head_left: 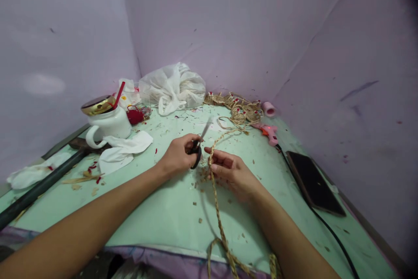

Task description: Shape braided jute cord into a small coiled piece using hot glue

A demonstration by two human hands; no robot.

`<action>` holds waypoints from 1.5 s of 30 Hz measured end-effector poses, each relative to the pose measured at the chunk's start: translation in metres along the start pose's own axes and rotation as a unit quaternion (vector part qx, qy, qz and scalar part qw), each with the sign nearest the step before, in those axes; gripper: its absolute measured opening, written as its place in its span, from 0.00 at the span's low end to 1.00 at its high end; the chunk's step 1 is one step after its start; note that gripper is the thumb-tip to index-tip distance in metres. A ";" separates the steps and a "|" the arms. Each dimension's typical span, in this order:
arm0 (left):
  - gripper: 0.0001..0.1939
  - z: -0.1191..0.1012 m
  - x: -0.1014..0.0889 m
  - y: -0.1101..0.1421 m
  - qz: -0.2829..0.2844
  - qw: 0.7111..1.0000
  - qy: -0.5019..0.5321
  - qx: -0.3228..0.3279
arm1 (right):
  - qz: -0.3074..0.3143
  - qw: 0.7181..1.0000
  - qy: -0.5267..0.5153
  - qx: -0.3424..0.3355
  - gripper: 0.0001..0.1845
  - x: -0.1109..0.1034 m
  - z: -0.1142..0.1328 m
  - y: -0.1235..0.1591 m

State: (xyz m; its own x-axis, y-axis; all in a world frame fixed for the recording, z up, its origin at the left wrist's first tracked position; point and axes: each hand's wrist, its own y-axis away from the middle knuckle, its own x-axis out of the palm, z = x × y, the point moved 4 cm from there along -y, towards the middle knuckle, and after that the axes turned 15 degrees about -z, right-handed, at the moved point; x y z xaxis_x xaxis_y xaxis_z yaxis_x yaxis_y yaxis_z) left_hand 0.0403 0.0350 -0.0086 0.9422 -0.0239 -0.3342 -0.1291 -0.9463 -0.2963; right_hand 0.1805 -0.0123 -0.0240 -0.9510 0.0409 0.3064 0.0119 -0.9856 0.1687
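Observation:
My left hand (pixel 179 153) is closed round the black handles of a pair of scissors (pixel 197 152), whose blades point up and away from me. Just to the right, my right hand (pixel 230 169) pinches a braided straw cord (pixel 215 196) between thumb and fingers. The cord runs from the far side of the table, through the fingers, and down over the front edge in loops. Small cut bits lie on the table beneath both hands. The scissors are beside the cord, apart from it.
At the left stand a white mug (pixel 109 124) with a gold lid and a hammer (pixel 48 183). A white plastic bag (pixel 174 87), straw pieces (pixel 240 107) and a pink glue gun (pixel 269 133) lie at the back. A phone (pixel 313 183) and black cable (pixel 329 231) are right.

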 end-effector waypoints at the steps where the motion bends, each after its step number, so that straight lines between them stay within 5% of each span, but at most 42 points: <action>1: 0.19 -0.004 -0.002 0.002 0.010 0.995 -0.071 0.069 | -0.005 1.000 0.002 -0.010 0.22 0.000 0.002 0.000; 4: 0.22 -0.012 -0.008 0.008 0.033 0.948 -0.237 0.212 | -0.001 0.999 0.019 -0.029 0.17 0.000 0.008 0.000; 7: 0.25 -0.015 -0.009 0.009 0.060 0.907 -0.323 0.264 | -0.021 0.998 0.039 -0.033 0.11 -0.001 0.010 -0.001; 15: 0.26 -0.016 -0.006 0.009 0.098 0.856 -0.401 0.312 | -0.058 0.989 0.117 -0.071 0.15 -0.005 0.009 -0.002; 22: 0.27 -0.016 -0.007 0.009 0.106 0.826 -0.447 0.327 | -0.046 0.983 0.155 -0.092 0.08 -0.005 0.010 -0.002; 37: 0.24 -0.009 -0.008 0.006 0.135 0.851 -0.421 0.284 | -0.042 0.989 0.115 -0.080 0.07 -0.006 0.009 -0.002; 42: 0.15 -0.006 -0.009 0.002 0.123 0.919 -0.297 0.229 | -0.038 0.992 0.105 -0.065 0.09 -0.005 0.010 -0.001; 45: 0.14 0.001 -0.010 -0.005 0.057 0.973 -0.169 0.146 | -0.050 0.994 0.090 -0.040 0.15 -0.005 0.009 0.000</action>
State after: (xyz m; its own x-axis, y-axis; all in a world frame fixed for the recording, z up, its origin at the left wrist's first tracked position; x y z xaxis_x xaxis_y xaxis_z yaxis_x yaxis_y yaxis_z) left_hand 0.0311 0.0400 -0.0051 0.7678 0.0300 -0.6400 -0.3564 -0.8101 -0.4655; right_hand 0.1881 -0.0107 -0.0166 -0.9860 0.1173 0.1184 -0.1039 -0.9881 0.1138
